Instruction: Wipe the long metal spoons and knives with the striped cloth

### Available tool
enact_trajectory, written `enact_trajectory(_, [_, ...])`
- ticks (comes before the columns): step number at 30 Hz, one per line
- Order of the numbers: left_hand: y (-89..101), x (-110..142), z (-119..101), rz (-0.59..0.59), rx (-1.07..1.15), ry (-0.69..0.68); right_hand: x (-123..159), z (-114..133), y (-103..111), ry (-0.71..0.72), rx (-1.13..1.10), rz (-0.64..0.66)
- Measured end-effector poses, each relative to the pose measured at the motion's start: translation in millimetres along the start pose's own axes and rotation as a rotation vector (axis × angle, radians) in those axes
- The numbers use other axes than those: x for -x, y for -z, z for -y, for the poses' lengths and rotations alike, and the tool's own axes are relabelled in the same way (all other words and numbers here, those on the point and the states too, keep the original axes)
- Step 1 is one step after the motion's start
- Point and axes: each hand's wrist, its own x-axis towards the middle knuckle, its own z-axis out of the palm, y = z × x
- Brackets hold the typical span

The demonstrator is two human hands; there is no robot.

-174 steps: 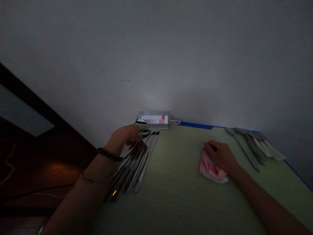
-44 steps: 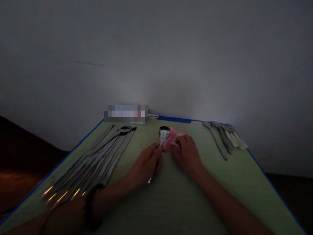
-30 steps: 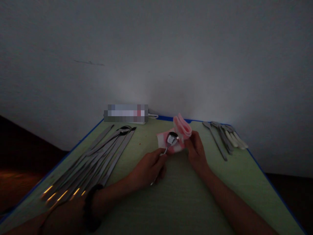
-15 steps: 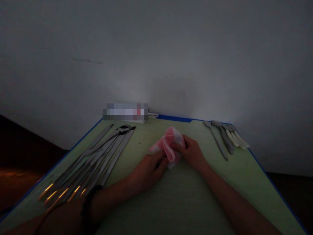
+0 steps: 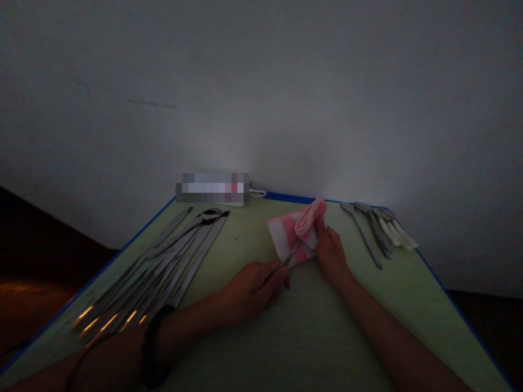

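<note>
My left hand (image 5: 257, 283) pinches the thin metal handle of a piece of cutlery (image 5: 292, 252), which slants up to the right. Its far end is hidden inside a pink and white checked cloth (image 5: 281, 234). My right hand (image 5: 332, 251) is closed on the folded cloth from the right side, wrapping it around the hidden end, so I cannot see whether that is a spoon or a fork. A loose flap of the cloth hangs out to the left, above my left hand.
Long metal cutlery (image 5: 180, 245), some with a spoon bowl at the far end, lies in a row at left. Several spoons (image 5: 368, 231), some with white handles, lie at the right edge. A blurred-out box (image 5: 212, 189) stands at the back by the wall. The table (image 5: 310, 337) is pale green with blue edging.
My right hand has drawn the cloth up and to the right, and its flap has spread out leftward. The metal handle in my left hand has come into view between the hands.
</note>
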Motion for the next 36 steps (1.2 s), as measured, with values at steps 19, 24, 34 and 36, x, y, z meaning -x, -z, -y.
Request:
enact_trajectory(19, [1.0,-3.7,2.3,-0.009,-0.204,-0.045,-8.3,-7.3,1.8,-0.196,-0.526,0.368])
enact_trajectory(24, [0.4,-2.6,3.7,-0.022,-0.268,-0.061,-9.8,-11.3,1.5,-0.159,-0.407,0.389])
enact_trajectory(34, [0.7,-3.4,7.0,-0.028,-0.293,-0.086,-9.1,-14.1,-2.9,-0.198,-0.52,0.253])
enact_trajectory(36, [2.3,-2.1,7.4,-0.016,-0.251,-0.108,-9.7,-11.2,-4.4,-0.247,-0.602,0.193])
